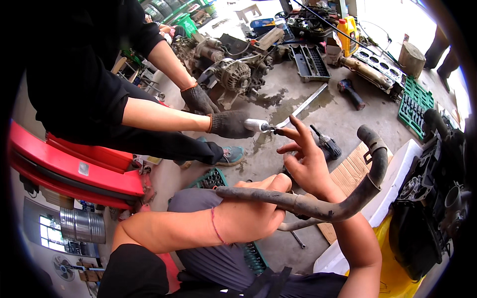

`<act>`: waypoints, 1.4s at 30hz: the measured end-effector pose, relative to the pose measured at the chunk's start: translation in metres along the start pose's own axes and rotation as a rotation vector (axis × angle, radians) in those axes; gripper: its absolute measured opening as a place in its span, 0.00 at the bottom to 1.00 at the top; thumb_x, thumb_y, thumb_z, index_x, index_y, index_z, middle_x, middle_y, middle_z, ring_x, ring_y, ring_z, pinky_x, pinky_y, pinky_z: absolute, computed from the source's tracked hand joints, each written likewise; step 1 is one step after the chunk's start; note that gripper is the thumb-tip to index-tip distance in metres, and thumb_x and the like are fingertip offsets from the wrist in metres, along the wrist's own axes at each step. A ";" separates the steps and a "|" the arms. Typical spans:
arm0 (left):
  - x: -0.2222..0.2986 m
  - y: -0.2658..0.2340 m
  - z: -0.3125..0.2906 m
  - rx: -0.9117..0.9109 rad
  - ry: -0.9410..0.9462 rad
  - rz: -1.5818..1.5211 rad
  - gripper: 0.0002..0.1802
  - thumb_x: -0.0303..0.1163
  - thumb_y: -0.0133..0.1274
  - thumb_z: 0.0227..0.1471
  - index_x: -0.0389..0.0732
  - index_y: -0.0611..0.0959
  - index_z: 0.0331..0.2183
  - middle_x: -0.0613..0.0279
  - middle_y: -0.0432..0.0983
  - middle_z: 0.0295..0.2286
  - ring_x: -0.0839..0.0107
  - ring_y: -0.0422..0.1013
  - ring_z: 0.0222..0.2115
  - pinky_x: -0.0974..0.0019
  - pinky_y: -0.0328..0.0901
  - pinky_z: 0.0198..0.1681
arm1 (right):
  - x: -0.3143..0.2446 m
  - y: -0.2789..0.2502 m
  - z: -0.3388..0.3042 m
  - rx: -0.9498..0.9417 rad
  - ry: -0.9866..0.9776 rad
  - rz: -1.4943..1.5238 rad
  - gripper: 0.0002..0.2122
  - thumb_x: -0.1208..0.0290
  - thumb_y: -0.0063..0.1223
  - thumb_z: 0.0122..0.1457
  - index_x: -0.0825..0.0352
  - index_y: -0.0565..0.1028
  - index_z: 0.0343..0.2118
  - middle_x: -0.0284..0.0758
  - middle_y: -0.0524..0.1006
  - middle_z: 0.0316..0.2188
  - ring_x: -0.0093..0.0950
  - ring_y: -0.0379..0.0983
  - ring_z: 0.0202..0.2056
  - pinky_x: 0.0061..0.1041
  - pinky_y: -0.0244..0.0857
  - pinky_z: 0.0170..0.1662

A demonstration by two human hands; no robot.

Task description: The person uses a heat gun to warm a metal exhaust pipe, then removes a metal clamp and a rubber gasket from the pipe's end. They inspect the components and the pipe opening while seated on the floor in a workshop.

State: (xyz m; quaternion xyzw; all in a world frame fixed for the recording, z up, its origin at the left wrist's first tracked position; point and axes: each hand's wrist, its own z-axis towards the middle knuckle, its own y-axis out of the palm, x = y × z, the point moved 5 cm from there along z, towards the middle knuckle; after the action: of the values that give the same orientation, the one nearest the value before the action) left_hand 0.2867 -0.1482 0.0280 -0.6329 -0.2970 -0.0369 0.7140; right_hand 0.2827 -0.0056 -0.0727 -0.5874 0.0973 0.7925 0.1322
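At centre, a co-worker's gloved hand (232,124) grips a pale cylinder (255,125). At lower centre, your left hand (250,217) is clenched around a dark bent pipe (324,208) extending right. Your right hand (309,161), fingers spread, is near the cylinder.

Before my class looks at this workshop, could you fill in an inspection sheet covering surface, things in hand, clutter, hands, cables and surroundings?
Surface: concrete floor, with dark, wet-looking patches.
Things in hand: a dark bent pipe; a white ribbed piece in a co-worker's gloved hand.
Clutter: engine, power tool, green socket case, yellow jug and cardboard.
Hands: left hand grips the pipe; right hand has fingers spread near the white piece, contact unclear.
Cables: a thin dark line passes the jug; cable or rod, cannot tell.
Surroundings: co-worker in dark clothes, red panel, fan.
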 end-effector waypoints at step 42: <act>0.003 -0.007 0.051 0.124 -0.052 -0.229 0.16 0.22 0.56 0.45 0.34 0.77 0.40 0.57 0.74 0.30 0.69 0.72 0.29 0.63 0.67 0.33 | -0.106 -0.076 -0.092 0.096 -0.593 -0.618 0.33 0.82 0.57 0.43 0.66 0.70 0.58 0.37 0.80 0.49 0.40 0.73 0.56 0.39 0.66 0.58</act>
State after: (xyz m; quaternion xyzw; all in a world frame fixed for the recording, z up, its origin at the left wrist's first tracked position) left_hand 0.2665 -0.1013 0.0363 -0.5504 -0.3876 -0.0832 0.7348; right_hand 0.4195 0.0278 0.0019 -0.3289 -0.0887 0.8448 0.4126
